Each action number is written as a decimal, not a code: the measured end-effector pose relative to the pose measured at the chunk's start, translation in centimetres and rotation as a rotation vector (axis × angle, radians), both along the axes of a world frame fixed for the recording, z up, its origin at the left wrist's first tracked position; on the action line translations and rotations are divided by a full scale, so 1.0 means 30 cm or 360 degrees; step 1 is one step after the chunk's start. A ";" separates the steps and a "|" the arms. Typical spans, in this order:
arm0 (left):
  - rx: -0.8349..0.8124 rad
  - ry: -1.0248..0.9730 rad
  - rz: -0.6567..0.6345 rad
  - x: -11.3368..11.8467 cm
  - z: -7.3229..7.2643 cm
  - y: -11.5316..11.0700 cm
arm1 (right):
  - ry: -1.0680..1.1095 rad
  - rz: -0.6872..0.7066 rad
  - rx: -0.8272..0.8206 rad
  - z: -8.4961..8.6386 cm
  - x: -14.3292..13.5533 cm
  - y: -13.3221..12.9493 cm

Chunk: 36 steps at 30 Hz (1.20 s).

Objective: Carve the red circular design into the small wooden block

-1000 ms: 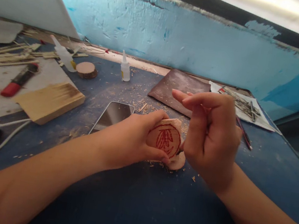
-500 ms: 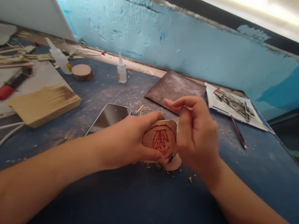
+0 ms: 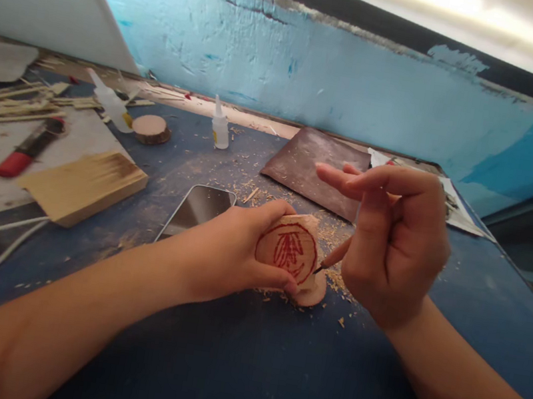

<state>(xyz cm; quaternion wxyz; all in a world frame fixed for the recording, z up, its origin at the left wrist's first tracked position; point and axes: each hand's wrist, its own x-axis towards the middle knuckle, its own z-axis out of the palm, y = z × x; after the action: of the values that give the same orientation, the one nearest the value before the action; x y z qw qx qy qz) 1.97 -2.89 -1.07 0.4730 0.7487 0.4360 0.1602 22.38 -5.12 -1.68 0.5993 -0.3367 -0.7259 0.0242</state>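
Observation:
My left hand [image 3: 233, 248] is closed around a round wood slice [image 3: 288, 251], thumb on its lower edge and fingers over the top. Its face bears a dark red circle with leaf-like strokes inside. In my right hand [image 3: 393, 246] is a carving tool [image 3: 335, 256] with a wooden handle and a dark metal tip, pointing down and left close to the slice's right edge. Whether the tip touches the wood, I cannot tell. A second pale wood slice [image 3: 313, 294] lies beneath, partly hidden. Wood shavings [image 3: 335, 279] are scattered around it.
A phone [image 3: 200, 206] lies behind my left hand. Farther left are a wooden block [image 3: 86, 188], a red-and-black tool [image 3: 32, 147], a bark-edged slice [image 3: 151, 129] and two glue bottles, one upright [image 3: 221, 126]. Brown sandpaper [image 3: 315, 163] lies at the back.
My right hand has moved right, away from the wood slice, and the carving tool's handle now shows. The slice has turned slightly in my left hand, its face more visible.

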 end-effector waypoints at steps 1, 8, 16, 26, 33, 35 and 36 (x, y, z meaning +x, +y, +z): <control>0.0009 0.0002 -0.0011 -0.001 0.000 -0.001 | -0.0017 0.0001 0.0005 -0.001 0.000 0.000; 0.0083 -0.0082 -0.0123 -0.012 -0.012 0.000 | -0.0243 -0.0036 -0.0250 -0.041 -0.022 0.003; -0.0149 -0.0206 -0.0066 -0.006 -0.030 0.028 | -0.0169 0.0050 -0.0490 -0.064 -0.003 0.000; -0.0477 -0.0367 0.0039 0.009 -0.006 0.012 | 0.0200 0.0033 -0.0302 -0.012 0.020 -0.018; -0.0394 -0.0320 0.0001 0.007 -0.030 0.017 | 0.0178 0.0056 -0.0217 -0.010 0.029 -0.008; -0.0360 -0.0312 -0.0034 0.008 -0.031 0.016 | 0.0139 0.0088 -0.0207 -0.016 0.029 -0.007; -0.0346 -0.0311 -0.0051 0.008 -0.031 0.015 | 0.0115 0.0099 -0.0198 -0.017 0.029 -0.007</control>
<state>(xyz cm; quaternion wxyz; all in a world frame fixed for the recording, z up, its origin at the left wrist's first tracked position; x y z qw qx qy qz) 2.20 -2.45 -2.00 0.5939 0.6808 0.3906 0.1766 23.25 -5.33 -2.18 0.6021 -0.3495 -0.7108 0.0999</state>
